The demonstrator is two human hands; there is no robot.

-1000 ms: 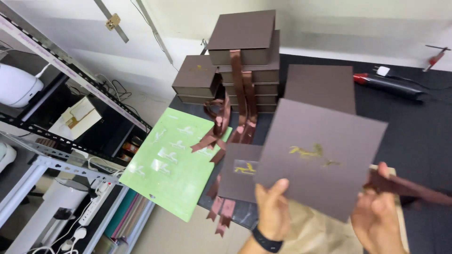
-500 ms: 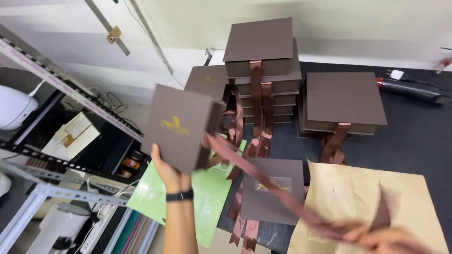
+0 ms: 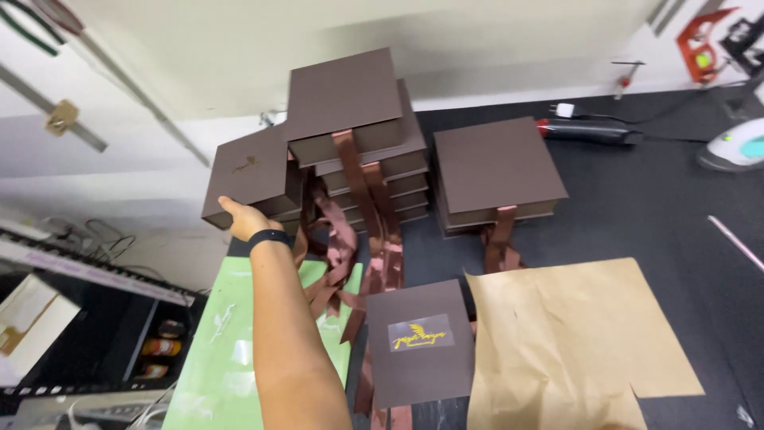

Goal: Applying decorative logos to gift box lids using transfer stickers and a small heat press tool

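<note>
At the far left a metal shelf rack (image 3: 87, 318) stood beside the table, with a pale box (image 3: 28, 322) on one level. Next to it a green sheet (image 3: 215, 362) lay over the table's edge. Above that, the person's left hand (image 3: 243, 216), a black band at its wrist, was stretched out and closed on the lower edge of a brown gift box (image 3: 253, 179) with a small gold mark on its lid; the fingers seemed to wrap underneath, though the box hid them. That box sat on top of a low pile at the left end of the table, touching the tall stack of brown boxes (image 3: 358, 131) just to its right, whose copper ribbons (image 3: 374, 215) trailed down the front in a tangle. Nearer the viewer a flat brown card with a gold emblem (image 3: 419, 341) lay partly on the green sheet's neighbour side, just beside a big sheet of brown kraft paper (image 3: 569, 338). Behind the paper a shorter stack of two brown boxes (image 3: 495, 171) rested on the black table top (image 3: 668, 207). Further right lay a dark tool with a red tip (image 3: 587, 130), plugged to a white adapter, and a white-and-teal appliance (image 3: 736, 147) at the edge. The right hand was out of sight, so I could not tell its state.
</note>
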